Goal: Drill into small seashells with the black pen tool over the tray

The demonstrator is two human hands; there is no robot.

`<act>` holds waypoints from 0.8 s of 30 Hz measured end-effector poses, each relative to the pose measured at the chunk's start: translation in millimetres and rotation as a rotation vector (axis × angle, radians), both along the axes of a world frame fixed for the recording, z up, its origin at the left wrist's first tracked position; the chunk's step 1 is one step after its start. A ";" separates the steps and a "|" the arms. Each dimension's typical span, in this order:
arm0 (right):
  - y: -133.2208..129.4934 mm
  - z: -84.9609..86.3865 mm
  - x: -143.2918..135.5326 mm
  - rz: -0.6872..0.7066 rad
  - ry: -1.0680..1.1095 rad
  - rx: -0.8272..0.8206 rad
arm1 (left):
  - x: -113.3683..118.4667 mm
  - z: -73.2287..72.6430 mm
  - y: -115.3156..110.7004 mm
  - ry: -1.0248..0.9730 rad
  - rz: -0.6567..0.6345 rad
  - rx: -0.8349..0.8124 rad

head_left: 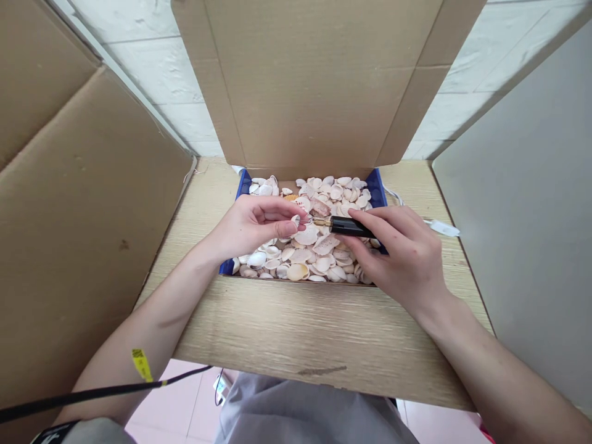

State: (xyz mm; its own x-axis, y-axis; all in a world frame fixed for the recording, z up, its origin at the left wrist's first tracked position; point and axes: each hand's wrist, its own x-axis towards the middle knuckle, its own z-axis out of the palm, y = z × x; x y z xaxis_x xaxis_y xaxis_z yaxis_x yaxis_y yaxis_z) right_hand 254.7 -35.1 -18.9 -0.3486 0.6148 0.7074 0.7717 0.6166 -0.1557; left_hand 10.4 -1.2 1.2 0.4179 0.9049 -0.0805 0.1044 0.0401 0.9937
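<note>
My left hand (263, 223) pinches a small white seashell (296, 219) between thumb and fingers, above a shallow blue-sided box (380, 190). My right hand (398, 246) is closed around a black pen-shaped mini drill (350, 226) with a brass-coloured chuck, held nearly level and pointing left. The drill's thin tip comes close to the shell; whether it touches cannot be made out. Beneath both hands, many loose seashells (300, 256), white, cream and pinkish, fill the box. Part of the shells is hidden by my hands.
The box stands on a wooden table (296, 327). A tall cardboard panel (319, 80) rises behind it. Cardboard (92, 203) walls the left side and a grey panel (522, 185) the right. A white cable connector (443, 228) lies right of the box. A black cable (102, 390) crosses the lower left.
</note>
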 end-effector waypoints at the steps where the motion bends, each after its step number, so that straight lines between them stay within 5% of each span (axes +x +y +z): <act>1: 0.0 -0.2 0.1 -0.006 -0.001 -0.003 | 0.1 -0.1 0.1 0.002 0.004 0.004; 24: -0.7 1.0 0.6 -0.025 -0.027 0.053 | 1.1 3.4 -0.8 -0.021 -0.049 -0.086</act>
